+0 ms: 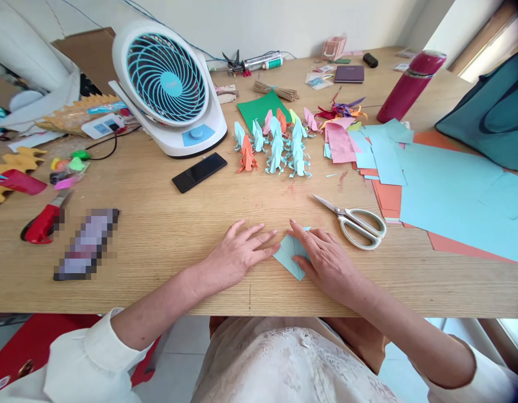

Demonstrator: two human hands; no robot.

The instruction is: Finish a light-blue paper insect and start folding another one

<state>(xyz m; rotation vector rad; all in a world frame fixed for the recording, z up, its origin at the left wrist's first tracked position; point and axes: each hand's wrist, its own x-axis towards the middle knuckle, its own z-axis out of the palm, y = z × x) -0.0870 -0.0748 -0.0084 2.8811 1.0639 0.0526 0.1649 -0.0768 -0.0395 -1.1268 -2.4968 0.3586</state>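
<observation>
A small folded light blue paper point(291, 258) lies on the wooden table near its front edge, with crease lines on it. My right hand point(323, 254) rests over its right part, thumb and fingers apart, pressing it to the table. To the left, my left hand point(242, 252) lies with fingers spread, its thumb tip touching the paper's left corner. White-handled scissors point(362, 226) lie just right of my right hand. Behind the hands stand several folded paper figures point(276, 148), mostly light blue, some orange and pink.
A white fan point(170, 89) stands at the back left, a black phone point(200, 172) before it. Light blue sheets point(452, 184) cover the right side, near a red bottle point(410, 87) and a teal bag point(489, 112). A red-handled cutter point(42, 224) lies far left.
</observation>
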